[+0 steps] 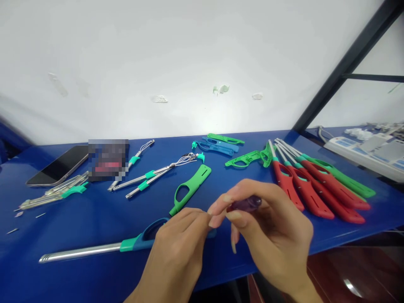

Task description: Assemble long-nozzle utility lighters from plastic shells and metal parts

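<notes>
The right hand (pixel 274 235) grasps a dark purple piece (pixel 249 203) between thumb and fingers, above the blue table (pixel 107 219) toward its near edge. The left hand (pixel 178 246) is just beside it, fingers bent in and tips close to the right fingertips; whether it grips anything cannot be told, since its back hides what lies under it. Below the left hand, and partly covered by it, is a blue-handled lighter (pixel 135 243), its long metal tube pointing toward the table's left edge. Behind the hands lies a green handle shell (pixel 197 184). Toward the far left corner are a phone (pixel 59 166), a pixelated item (pixel 109 160) and, in front of them, clear parts (pixel 44 200) beside a green collar (pixel 75 190). To their right lie metal tubes with wires (pixel 148 181) and green collars. Near the middle of the far edge are blue shells (pixel 221 147) and a green shell (pixel 225 138), with more green shells (pixel 244 159) just in front and to the right. Toward the right edge, red-handled lighters (pixel 315 191) fan out against a green-handled one (pixel 350 181). A white power strip (pixel 362 153) sits beyond the table's far right corner.
</notes>
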{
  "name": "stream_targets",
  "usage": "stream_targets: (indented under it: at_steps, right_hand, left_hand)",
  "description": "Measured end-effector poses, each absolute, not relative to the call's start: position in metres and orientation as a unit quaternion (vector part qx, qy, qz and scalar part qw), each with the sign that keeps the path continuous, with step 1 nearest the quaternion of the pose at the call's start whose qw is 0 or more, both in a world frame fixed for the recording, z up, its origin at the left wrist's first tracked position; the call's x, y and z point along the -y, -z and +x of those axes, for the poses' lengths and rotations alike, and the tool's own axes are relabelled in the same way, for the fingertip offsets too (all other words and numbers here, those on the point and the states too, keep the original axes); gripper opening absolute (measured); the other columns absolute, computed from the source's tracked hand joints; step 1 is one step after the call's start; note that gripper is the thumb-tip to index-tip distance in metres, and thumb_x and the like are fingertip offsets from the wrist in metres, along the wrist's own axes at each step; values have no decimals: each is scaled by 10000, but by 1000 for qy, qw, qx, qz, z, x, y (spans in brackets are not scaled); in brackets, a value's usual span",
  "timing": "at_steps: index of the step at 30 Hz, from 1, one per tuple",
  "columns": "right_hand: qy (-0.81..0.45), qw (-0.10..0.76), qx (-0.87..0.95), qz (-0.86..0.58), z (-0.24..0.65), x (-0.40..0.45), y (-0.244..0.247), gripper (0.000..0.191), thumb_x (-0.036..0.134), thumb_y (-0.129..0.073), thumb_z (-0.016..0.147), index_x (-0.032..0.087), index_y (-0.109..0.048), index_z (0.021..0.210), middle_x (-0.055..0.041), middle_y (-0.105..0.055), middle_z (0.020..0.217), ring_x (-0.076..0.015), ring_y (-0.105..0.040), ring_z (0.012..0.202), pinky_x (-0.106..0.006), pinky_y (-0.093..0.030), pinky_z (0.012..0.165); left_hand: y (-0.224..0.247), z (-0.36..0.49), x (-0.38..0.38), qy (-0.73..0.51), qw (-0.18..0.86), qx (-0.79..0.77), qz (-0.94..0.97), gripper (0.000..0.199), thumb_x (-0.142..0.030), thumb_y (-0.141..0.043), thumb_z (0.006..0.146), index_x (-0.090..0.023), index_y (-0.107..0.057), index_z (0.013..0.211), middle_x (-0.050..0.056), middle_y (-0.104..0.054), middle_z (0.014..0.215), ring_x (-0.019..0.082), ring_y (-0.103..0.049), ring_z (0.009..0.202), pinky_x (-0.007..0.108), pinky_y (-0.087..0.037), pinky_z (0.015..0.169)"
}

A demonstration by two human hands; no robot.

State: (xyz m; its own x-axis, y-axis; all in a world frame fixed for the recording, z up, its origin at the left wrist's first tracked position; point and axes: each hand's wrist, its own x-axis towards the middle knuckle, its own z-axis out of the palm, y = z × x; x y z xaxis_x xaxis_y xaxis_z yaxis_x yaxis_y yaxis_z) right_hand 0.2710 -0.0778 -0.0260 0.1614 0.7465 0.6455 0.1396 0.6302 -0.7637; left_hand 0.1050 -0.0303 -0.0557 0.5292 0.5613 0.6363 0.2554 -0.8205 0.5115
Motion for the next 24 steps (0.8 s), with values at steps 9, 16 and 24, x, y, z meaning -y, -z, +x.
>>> stream_targets:
  at_steps: [9,16,24]
  right_hand:
    - [-243,670,589,-382,271,76,26,295,125,-692,1038,324,-670,1255,45,-822,894,-130,-794,742,-178,-561,487]
    - [-241,663,592,-390,272,74,25,375,126,-700,1037,348,-686,1339,60,-820,926,-100,-783,753,-167,-570,508]
    - [-159,669,633,-355,271,73,28,525,47,-698,1006,370,-702,1420,87,-829,1214,-77,-792,918,-177,-641,709]
  left_hand:
    - [54,107,32,-420,172,-246,857,224,-30,-538,1048,-228,-641,1035,-32,-721,862,135,-681,738,242,-520,689]
    - [53,107,32,-423,192,-258,847,231,-40,-578,1021,-247,-667,1077,-37,-742,912,127,-728,798,211,-550,727]
    - [52,107,32,-426,167,-258,851,187,-105,-552,1079,-228,-693,1067,-17,-765,903,141,-755,799,223,-599,769]
